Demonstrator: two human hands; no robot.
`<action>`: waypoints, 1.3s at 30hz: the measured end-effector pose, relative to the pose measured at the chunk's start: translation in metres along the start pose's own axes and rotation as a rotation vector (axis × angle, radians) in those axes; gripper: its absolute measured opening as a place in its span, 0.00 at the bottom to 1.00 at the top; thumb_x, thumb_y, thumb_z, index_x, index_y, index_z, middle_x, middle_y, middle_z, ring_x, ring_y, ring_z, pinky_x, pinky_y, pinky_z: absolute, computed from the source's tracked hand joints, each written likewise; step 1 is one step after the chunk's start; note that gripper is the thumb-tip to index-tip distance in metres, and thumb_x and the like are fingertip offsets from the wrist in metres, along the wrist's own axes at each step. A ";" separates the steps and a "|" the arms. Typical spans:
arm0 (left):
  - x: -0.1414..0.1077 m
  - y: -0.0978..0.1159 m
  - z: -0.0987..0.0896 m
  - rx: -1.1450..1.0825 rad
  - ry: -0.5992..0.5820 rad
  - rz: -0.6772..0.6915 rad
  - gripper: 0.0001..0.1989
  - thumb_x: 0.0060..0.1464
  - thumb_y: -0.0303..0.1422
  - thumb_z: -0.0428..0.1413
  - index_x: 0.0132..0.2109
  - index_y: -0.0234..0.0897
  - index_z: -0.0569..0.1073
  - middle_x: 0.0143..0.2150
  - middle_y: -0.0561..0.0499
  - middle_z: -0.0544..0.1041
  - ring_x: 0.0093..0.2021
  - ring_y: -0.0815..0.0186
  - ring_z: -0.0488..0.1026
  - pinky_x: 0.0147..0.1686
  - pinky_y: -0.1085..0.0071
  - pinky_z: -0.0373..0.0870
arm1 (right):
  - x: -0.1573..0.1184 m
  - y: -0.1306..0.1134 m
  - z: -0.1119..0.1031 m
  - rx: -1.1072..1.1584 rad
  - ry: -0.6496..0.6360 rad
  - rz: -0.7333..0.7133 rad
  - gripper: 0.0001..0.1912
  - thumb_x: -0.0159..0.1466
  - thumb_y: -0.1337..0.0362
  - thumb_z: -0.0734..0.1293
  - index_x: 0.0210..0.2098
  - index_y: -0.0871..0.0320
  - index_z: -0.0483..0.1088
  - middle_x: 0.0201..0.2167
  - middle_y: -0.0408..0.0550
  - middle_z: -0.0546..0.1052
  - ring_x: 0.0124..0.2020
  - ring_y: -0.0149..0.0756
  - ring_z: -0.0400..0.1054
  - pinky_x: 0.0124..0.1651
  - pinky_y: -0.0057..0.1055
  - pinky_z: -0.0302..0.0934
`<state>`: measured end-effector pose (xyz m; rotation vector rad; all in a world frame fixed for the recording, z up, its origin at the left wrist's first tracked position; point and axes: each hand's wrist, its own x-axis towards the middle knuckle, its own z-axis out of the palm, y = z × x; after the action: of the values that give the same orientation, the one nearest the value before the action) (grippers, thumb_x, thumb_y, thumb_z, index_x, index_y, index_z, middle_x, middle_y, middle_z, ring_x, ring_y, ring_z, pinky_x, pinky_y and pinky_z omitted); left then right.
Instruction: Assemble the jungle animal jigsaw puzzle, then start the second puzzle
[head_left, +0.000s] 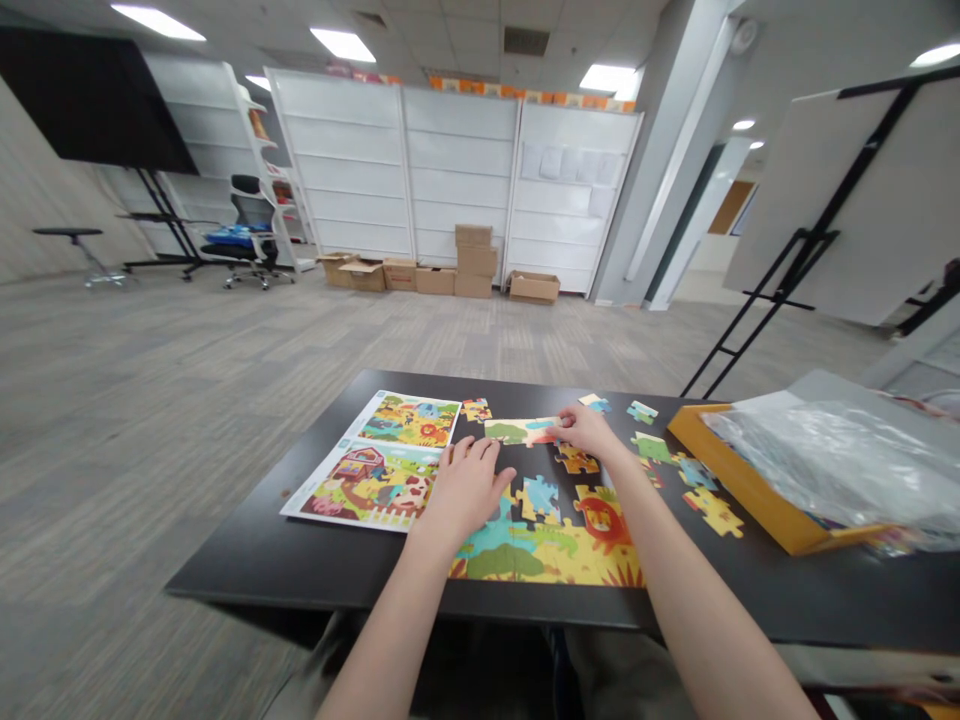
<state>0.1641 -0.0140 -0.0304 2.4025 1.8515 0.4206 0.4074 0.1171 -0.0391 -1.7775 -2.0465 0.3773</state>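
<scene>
**L grip** (pixel 466 487): released, palm down, fingers spread, resting on the part-built jigsaw (pixel 540 560).
**R grip** (pixel 589 430): clenched, fingertips on the right end of a joined puzzle strip (pixel 521 431).
**Strip location**: just left of R grip, low over the surface (pixel 225 570), btw both grips & above the jigsaw.
**Near R grip**: loose pieces (pixel 712 512) scattered to the right, up to a yellow box (pixel 739 470) w/ a plastic bag (pixel 817 460) in it.
**Near L grip**: printed picture sheet (pixel 371 460) just to the left, showing farm & jungle scenes.
**Far ahead of both grips**: cardboard boxes (pixel 442 270) on the floor by white shelving, office chair (pixel 247 235) further left.
</scene>
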 end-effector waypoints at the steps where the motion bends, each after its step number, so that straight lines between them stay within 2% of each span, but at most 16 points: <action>1: 0.000 0.000 0.000 -0.001 -0.001 -0.001 0.24 0.70 0.43 0.48 0.67 0.41 0.67 0.68 0.45 0.70 0.69 0.48 0.61 0.66 0.48 0.58 | -0.001 -0.001 0.001 -0.018 -0.008 -0.007 0.15 0.58 0.56 0.75 0.39 0.59 0.76 0.33 0.47 0.81 0.33 0.36 0.73 0.35 0.28 0.60; 7: 0.000 -0.003 0.003 0.011 -0.002 -0.009 0.24 0.70 0.44 0.47 0.67 0.41 0.66 0.70 0.45 0.67 0.70 0.47 0.59 0.67 0.45 0.56 | -0.005 -0.006 0.006 -0.032 0.006 0.002 0.19 0.63 0.55 0.71 0.49 0.58 0.73 0.33 0.45 0.80 0.34 0.36 0.72 0.35 0.29 0.58; 10: 0.001 -0.003 0.004 0.009 -0.012 -0.027 0.25 0.70 0.44 0.47 0.67 0.40 0.66 0.70 0.43 0.67 0.71 0.47 0.58 0.68 0.43 0.54 | -0.007 -0.009 0.007 -0.075 0.038 -0.043 0.14 0.64 0.56 0.70 0.45 0.57 0.76 0.34 0.47 0.79 0.36 0.37 0.72 0.37 0.29 0.59; 13: 0.001 -0.003 0.004 0.012 -0.003 -0.035 0.24 0.69 0.43 0.48 0.66 0.40 0.68 0.70 0.42 0.67 0.71 0.47 0.58 0.68 0.42 0.54 | -0.008 -0.013 0.008 -0.083 0.066 -0.162 0.10 0.65 0.58 0.70 0.43 0.56 0.78 0.39 0.49 0.77 0.39 0.37 0.72 0.40 0.29 0.60; 19: 0.000 -0.003 0.003 0.009 -0.009 -0.030 0.24 0.69 0.44 0.48 0.66 0.38 0.68 0.70 0.42 0.67 0.71 0.47 0.59 0.69 0.43 0.54 | -0.009 -0.022 0.014 0.010 -0.028 -0.376 0.08 0.64 0.58 0.72 0.40 0.54 0.81 0.42 0.50 0.76 0.39 0.35 0.72 0.46 0.30 0.64; 23: -0.001 -0.002 0.000 0.005 -0.031 -0.027 0.25 0.69 0.44 0.47 0.67 0.38 0.67 0.71 0.41 0.66 0.72 0.47 0.58 0.69 0.44 0.54 | -0.009 -0.016 0.011 -0.025 -0.052 -0.384 0.07 0.65 0.59 0.71 0.40 0.52 0.82 0.40 0.50 0.77 0.39 0.37 0.72 0.46 0.31 0.64; 27: -0.005 -0.004 -0.004 0.009 -0.034 -0.015 0.26 0.69 0.45 0.47 0.67 0.36 0.67 0.71 0.39 0.65 0.73 0.46 0.56 0.69 0.43 0.52 | -0.007 -0.013 0.008 -0.043 -0.007 -0.371 0.07 0.64 0.59 0.71 0.36 0.53 0.81 0.41 0.51 0.77 0.41 0.39 0.73 0.49 0.34 0.64; 30: -0.008 -0.007 -0.006 0.007 -0.035 0.000 0.26 0.69 0.45 0.47 0.66 0.36 0.68 0.70 0.39 0.66 0.73 0.45 0.55 0.69 0.43 0.52 | 0.002 -0.031 0.014 -0.030 0.038 -0.401 0.09 0.65 0.58 0.70 0.38 0.55 0.80 0.43 0.52 0.78 0.45 0.42 0.72 0.53 0.37 0.64; 33: -0.010 -0.009 -0.008 0.011 -0.040 0.019 0.24 0.69 0.44 0.48 0.63 0.35 0.70 0.69 0.38 0.68 0.72 0.44 0.57 0.68 0.43 0.53 | 0.017 -0.067 0.027 -0.017 0.000 -0.450 0.11 0.65 0.58 0.71 0.44 0.56 0.78 0.47 0.54 0.78 0.51 0.43 0.71 0.57 0.38 0.62; 36: -0.013 -0.009 -0.012 -0.001 -0.035 0.039 0.22 0.68 0.43 0.49 0.61 0.35 0.72 0.66 0.38 0.70 0.71 0.43 0.58 0.68 0.43 0.54 | 0.034 -0.107 0.043 -0.045 -0.063 -0.398 0.19 0.63 0.55 0.72 0.50 0.57 0.76 0.52 0.56 0.77 0.56 0.47 0.69 0.59 0.40 0.61; 39: -0.016 -0.008 -0.017 -0.030 -0.019 0.058 0.21 0.68 0.43 0.50 0.59 0.35 0.73 0.63 0.38 0.72 0.70 0.44 0.59 0.67 0.43 0.55 | 0.046 -0.134 0.058 -0.070 -0.123 -0.291 0.28 0.59 0.52 0.75 0.55 0.58 0.72 0.54 0.59 0.76 0.56 0.50 0.69 0.58 0.41 0.61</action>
<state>0.1482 -0.0286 -0.0187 2.4366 1.7587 0.4256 0.2578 0.1454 -0.0243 -1.4945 -2.3895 0.3382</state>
